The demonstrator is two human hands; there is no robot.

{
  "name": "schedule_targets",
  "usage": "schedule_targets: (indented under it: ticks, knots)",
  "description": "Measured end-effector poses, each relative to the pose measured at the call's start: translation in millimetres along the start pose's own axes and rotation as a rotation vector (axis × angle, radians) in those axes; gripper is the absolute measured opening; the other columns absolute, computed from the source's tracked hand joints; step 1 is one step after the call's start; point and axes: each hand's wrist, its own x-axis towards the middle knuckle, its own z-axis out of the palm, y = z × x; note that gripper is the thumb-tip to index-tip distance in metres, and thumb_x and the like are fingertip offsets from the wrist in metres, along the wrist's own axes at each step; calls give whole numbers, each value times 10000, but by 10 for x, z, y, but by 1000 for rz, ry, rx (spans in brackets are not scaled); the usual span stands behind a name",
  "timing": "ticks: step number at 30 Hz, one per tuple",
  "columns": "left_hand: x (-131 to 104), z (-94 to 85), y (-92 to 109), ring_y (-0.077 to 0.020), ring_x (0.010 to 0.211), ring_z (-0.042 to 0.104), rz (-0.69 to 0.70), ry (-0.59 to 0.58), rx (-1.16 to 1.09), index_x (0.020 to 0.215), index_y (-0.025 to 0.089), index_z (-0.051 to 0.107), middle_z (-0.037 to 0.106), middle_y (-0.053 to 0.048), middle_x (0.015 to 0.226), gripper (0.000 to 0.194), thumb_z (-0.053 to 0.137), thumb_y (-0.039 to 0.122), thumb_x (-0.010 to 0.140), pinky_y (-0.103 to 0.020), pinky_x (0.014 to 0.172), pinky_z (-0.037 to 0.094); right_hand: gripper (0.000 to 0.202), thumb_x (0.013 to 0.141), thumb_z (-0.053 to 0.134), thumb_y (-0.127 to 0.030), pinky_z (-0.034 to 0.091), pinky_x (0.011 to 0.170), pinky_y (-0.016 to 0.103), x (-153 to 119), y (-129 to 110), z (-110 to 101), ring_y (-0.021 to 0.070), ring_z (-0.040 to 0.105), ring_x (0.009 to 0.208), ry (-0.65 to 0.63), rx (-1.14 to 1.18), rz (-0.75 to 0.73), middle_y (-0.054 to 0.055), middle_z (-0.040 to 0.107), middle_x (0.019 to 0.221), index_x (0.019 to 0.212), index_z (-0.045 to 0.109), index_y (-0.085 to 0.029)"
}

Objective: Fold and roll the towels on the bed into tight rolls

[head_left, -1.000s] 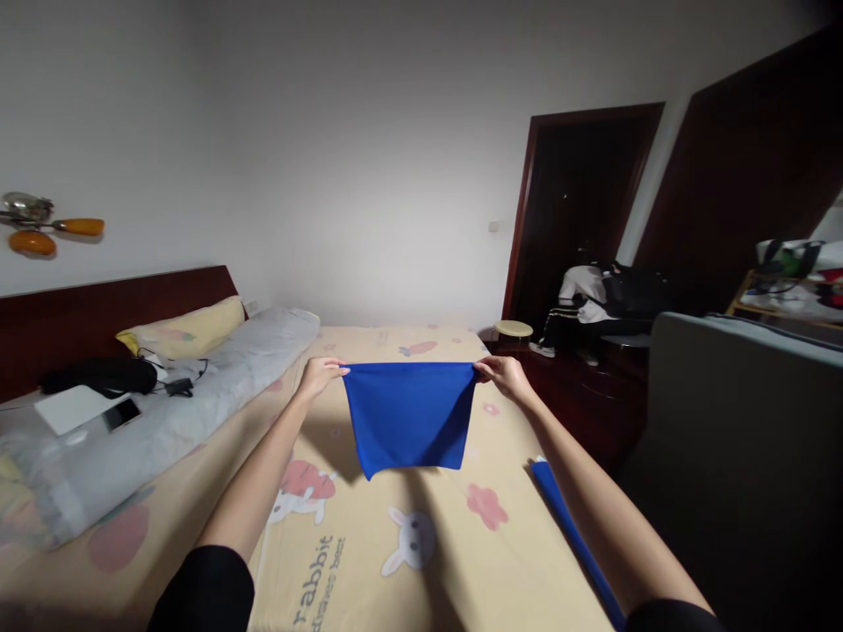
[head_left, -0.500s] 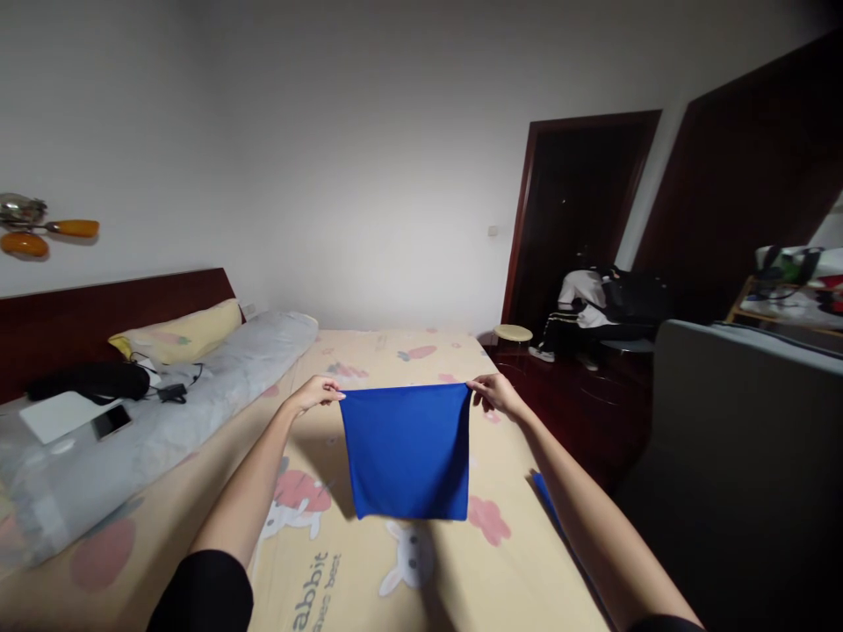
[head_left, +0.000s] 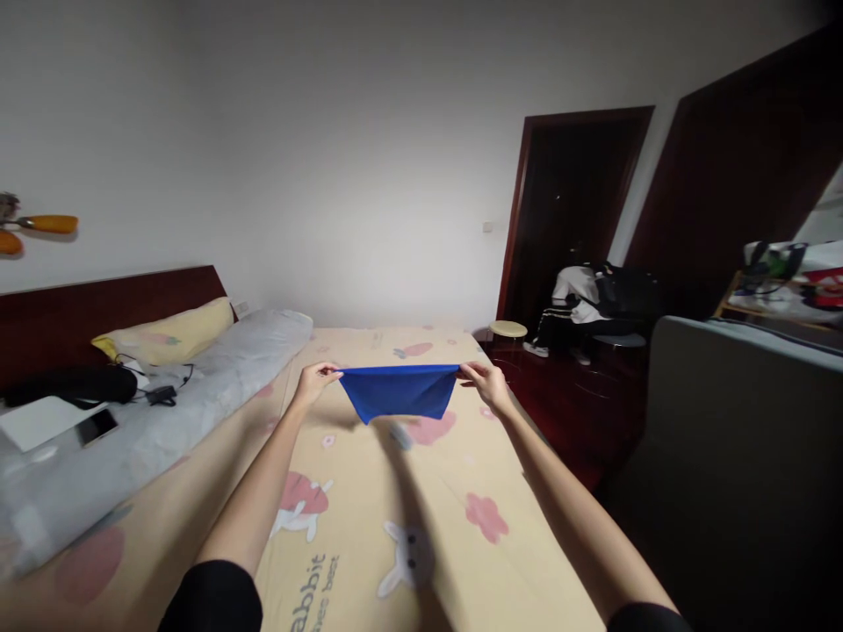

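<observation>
A blue cloth [head_left: 400,391] is stretched between my two hands above the bed, its top edge nearly straight and its lower part swung away from me. My left hand [head_left: 319,381] pinches the top left corner, fingers closed. The top right corner is pinched by my right hand [head_left: 484,383]. The cloth's lower edge hangs free over the patterned yellow sheet [head_left: 454,562], and a shadow falls on the sheet below it.
On the left lie a grey quilt [head_left: 217,395], a yellow pillow [head_left: 175,332], a phone [head_left: 97,427] and a black adapter [head_left: 162,396]. A round stool [head_left: 507,329] and a seat with clothes and a black bag [head_left: 629,291] stand beyond the bed. A grey panel [head_left: 738,439] rises at right.
The cloth's lower part has swung forward and up, so it looks much shorter. Both hands have risen slightly. The view has shifted a little to the right.
</observation>
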Motion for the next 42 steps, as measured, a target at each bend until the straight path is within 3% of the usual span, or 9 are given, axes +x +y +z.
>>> schedule_targets:
  ticks: [4, 12, 16, 25, 29, 32, 34, 37, 42]
  knots:
    - [-744, 145, -316, -179, 748, 584, 12, -115, 147, 758, 214, 703, 644, -19, 766, 219, 709, 422, 690, -296, 729, 455, 573, 708, 603, -698, 577, 694, 364, -669, 392, -56, 223, 676, 766, -103, -95, 15, 84, 730, 801, 815, 722, -148]
    - [-2823, 714, -1009, -192, 903, 597, -96, -515, 469, 722, 236, 685, 666, -15, 869, 92, 619, 178, 750, -321, 837, 444, 521, 758, 525, -682, 524, 653, 406, -2691, 1474, 177, 255, 635, 633, -188, -343, 143, 45, 694, 614, 570, 692, -225]
    - [-3399, 748, -1206, -201, 1020, 577, -91, -584, 680, 847, 272, 671, 664, -6, 991, 196, 546, 128, 801, -355, 944, 395, 396, 856, 487, -553, 504, 751, 417, -3309, 1772, 212, 264, 647, 781, -156, -486, 107, 62, 732, 821, 752, 750, -275]
    - [-3803, 631, -1177, -192, 1012, 564, -55, -614, 713, 837, 308, 665, 650, 18, 984, 247, 543, 102, 778, -354, 952, 369, 195, 844, 585, -410, 535, 764, 441, -3787, 2044, 28, 273, 670, 914, -193, -766, -80, 32, 738, 1033, 974, 731, -427]
    - [-3879, 549, -1109, -220, 1055, 564, -133, -679, 702, 824, 323, 696, 667, 5, 1033, 218, 576, 150, 764, -389, 970, 374, 218, 836, 595, -368, 542, 801, 478, -3914, 2054, -104, 302, 663, 1028, -285, -828, -92, 16, 696, 1188, 988, 718, -463]
    - [-3820, 608, -987, -296, 1193, 519, -143, -700, 734, 885, 312, 730, 652, -38, 1208, 179, 603, 269, 766, -491, 1064, 316, 374, 895, 498, -350, 521, 914, 483, -3879, 2038, -21, 296, 555, 1237, -263, -820, -117, 18, 557, 1387, 1245, 588, -445]
    - [-3744, 815, -843, -325, 1319, 428, -106, -624, 756, 1151, 302, 675, 556, -67, 1394, 365, 528, 301, 817, -535, 1124, 256, 496, 926, 426, -320, 483, 997, 475, -3790, 2022, 226, 280, 471, 1320, -179, -795, -135, 52, 474, 1456, 1420, 407, -367]
    - [-3677, 1371, -633, -267, 1453, 246, -29, -499, 732, 1511, 262, 231, 306, -46, 1578, 682, 368, 176, 848, -504, 1185, 208, 585, 933, 370, -263, 400, 1094, 492, -3661, 2013, 837, 278, 387, 1372, -107, -800, -130, 76, 371, 1510, 1498, 220, -277]
    - [-3837, 2132, -716, -191, 1473, 167, 42, -596, 593, 1498, 302, -44, 122, 30, 1601, 694, 291, 212, 898, -433, 1219, 209, 695, 879, 401, -172, 397, 1103, 498, -3644, 2044, 1559, 257, 383, 1373, -340, -784, -153, 10, 310, 1517, 1487, 108, -337]
